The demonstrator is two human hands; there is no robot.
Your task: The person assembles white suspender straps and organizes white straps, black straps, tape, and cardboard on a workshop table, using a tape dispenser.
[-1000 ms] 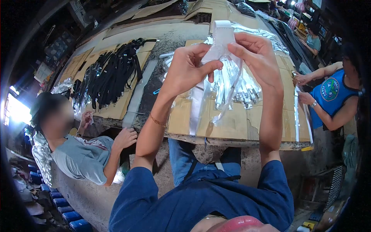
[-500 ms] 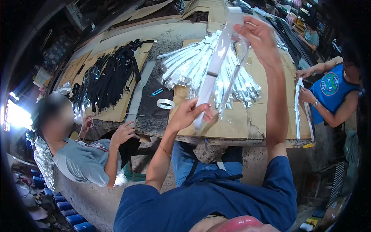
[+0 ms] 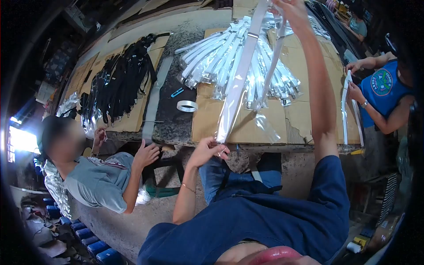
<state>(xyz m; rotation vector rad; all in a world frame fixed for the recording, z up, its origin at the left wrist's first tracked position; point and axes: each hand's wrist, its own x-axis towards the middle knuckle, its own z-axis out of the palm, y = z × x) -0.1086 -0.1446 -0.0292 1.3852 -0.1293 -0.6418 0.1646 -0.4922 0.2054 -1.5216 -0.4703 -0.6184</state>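
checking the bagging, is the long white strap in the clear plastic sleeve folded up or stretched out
Stretched out: the long white strap in its clear plastic sleeve runs taut from the raised right hand down to the left hand.

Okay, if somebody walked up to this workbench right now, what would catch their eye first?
Probably the long white strap in a clear sleeve, stretched taut in mid-air between the raised right hand and the left hand at the bench edge. Behind it a fan of bagged white straps lies on cardboard, with a pile of black straps to the left.
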